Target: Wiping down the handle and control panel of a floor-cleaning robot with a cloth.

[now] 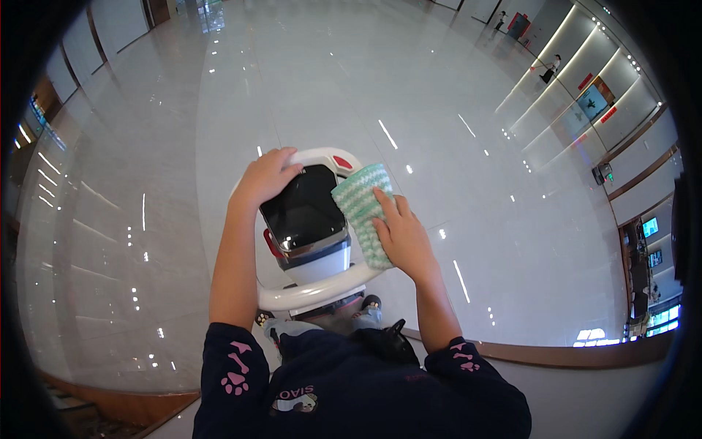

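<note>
In front of me stands a white machine with a ring-shaped handle rail [312, 293] around a glossy black panel [299, 206]. My left hand [270, 174] grips the far left of the rail, its thumb reaching toward the panel's top edge. A folded green-and-white striped cloth [362, 206] lies over the right side of the rail. My right hand [403, 236] holds it against the rail, fingers spread on top. A red inset [343, 162] shows on the rail just beyond the cloth. The cloth hides much of the rail's right side.
A polished tile floor [439, 137] reflects the ceiling lights. Two people [550, 68] are far off at the upper right, near lit wall panels. A small dark device [602, 174] stands by the right wall. Behind me runs a brown edge strip [548, 351]; steps [77, 409] show at lower left.
</note>
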{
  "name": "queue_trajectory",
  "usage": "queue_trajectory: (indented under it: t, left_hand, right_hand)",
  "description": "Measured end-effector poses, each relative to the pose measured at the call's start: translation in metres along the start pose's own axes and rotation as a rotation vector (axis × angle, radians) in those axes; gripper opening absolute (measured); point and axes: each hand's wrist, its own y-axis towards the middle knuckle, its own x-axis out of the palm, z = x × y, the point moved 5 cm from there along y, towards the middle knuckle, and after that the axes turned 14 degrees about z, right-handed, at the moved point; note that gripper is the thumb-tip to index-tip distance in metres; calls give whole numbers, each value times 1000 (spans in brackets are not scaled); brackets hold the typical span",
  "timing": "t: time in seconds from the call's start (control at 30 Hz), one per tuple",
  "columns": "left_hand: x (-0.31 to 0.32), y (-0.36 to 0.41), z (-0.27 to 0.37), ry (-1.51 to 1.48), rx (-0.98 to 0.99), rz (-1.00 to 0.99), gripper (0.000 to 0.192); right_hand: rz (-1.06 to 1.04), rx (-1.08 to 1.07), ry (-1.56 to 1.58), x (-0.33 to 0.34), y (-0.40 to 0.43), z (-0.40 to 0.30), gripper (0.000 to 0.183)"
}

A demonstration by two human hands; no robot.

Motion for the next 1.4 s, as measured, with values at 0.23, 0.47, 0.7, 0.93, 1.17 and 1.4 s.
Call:
queue_trajectory:
  t: [0.23, 0.47, 0.7, 0.93, 1.17, 1.4]
  left_hand:
    - [-2, 14, -4, 28, 39, 7, 43]
    - [-1, 7, 9, -53, -27, -13, 45]
    - [-6, 12, 4, -66, -49, -40, 47]
    - [-1, 10, -1, -129, -59, -43, 48]
    - [4, 9, -7, -100, -41, -32, 50]
    - [2, 6, -3, -146, -102, -72, 51]
  right_hand:
    - [257, 29, 132, -17, -32, -16, 32]
    - [347, -301, 193, -21, -43, -9, 14]
    - [318, -259, 180, -39, -14, -31, 21]
    - [249, -309, 167, -9, -35, -15, 25]
    - [932, -376, 469, 10, -75, 6, 26]
    - [600, -373, 312, -12, -52, -14, 16]
